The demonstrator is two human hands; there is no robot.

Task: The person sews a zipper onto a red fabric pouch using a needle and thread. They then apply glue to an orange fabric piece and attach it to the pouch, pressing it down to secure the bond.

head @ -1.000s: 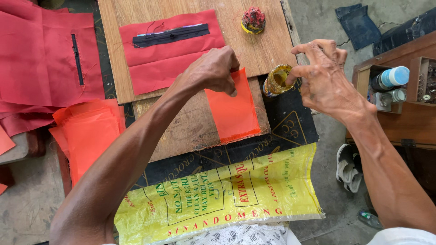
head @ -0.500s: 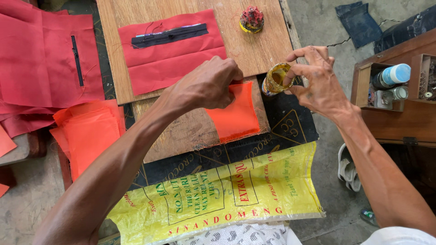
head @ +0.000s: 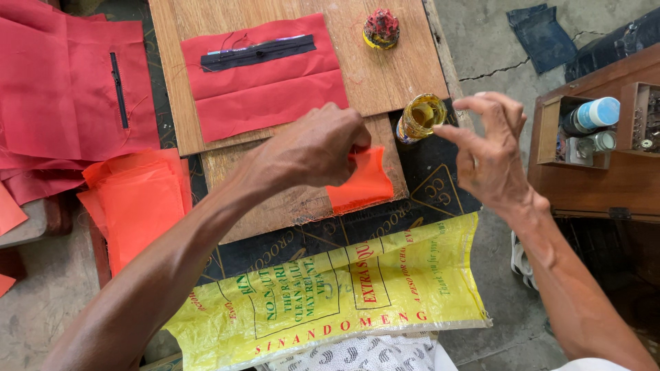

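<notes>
From my remote seat: the right hand (head: 491,148) has come up off the small open glass jar of amber glue (head: 420,117); half a second ago its fingers sat on the jar's rim, now they hover just beside it, loosely spread, forefinger extended toward the mouth, holding nothing that I can make out. I cannot tell whether glue sits on the fingertip. I read this as the dip being over. The left hand (head: 313,148) has shifted little: it stays bunched, fingers pressed together, pinching the upper edge of the orange fabric piece (head: 362,185) and lifting it off the worn lower wooden board (head: 289,206); the piece lies flat at its lower end, curled near the knuckles. Outward: a paler plywood board (head: 399,69) carries a red fabric panel with a black zipper (head: 265,72), and near its far edge a small red-topped lump (head: 381,29), kind unclear. To the left, a stack of orange fabric cuts (head: 134,206) and a larger red panel with a zipper slot (head: 65,89). Nearest me, a yellow woven plastic sack (head: 330,295). At right, a wooden box of bottles (head: 588,130).
</notes>
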